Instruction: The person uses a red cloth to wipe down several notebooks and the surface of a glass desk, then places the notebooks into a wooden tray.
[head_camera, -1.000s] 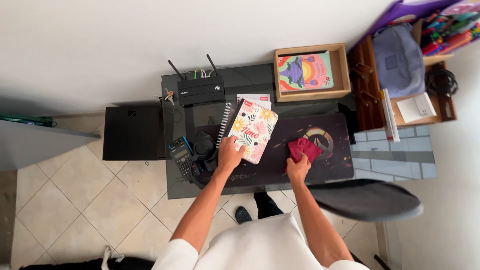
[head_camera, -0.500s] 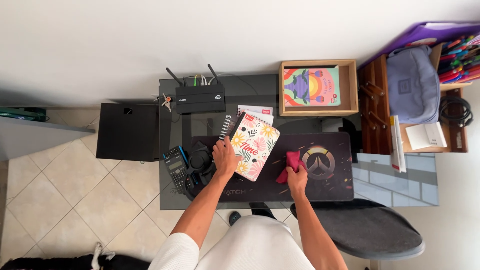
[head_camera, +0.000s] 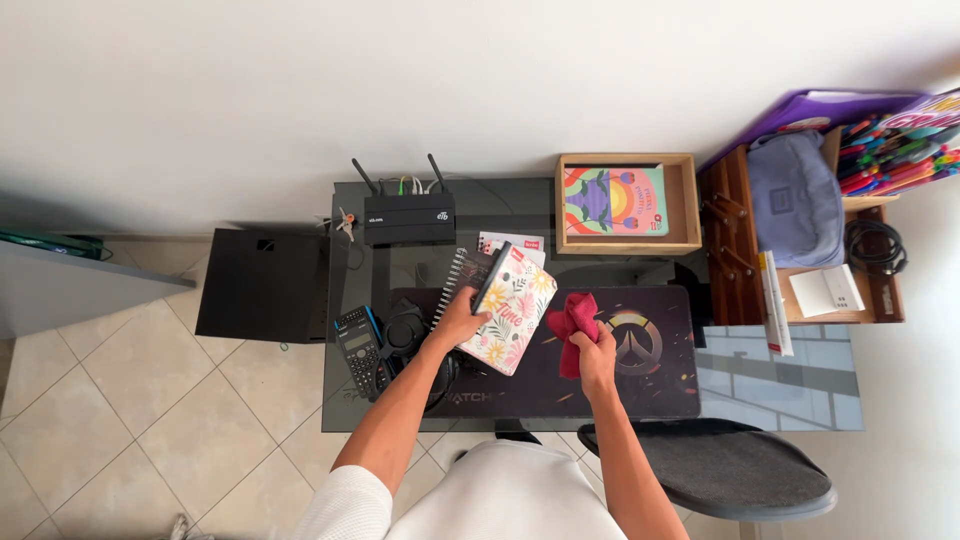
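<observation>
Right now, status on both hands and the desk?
Left hand gripping floral notebook, tilted up off desk mat. Right hand clutching red cloth beside it. Headphones and calculator close left.

The notebook in the left hand has a cream cover patterned with pink, yellow and orange flowers. The cloth in the right hand is plain dark red. The desk mat is black with an orange and grey ring emblem and orange sparks at right. The router, headphones and calculator are black. The far wooden box is light tan; the book inside shows teal, purple, red and yellow bands. The bag at right is pale blue-grey. Floor tiles are beige.
</observation>
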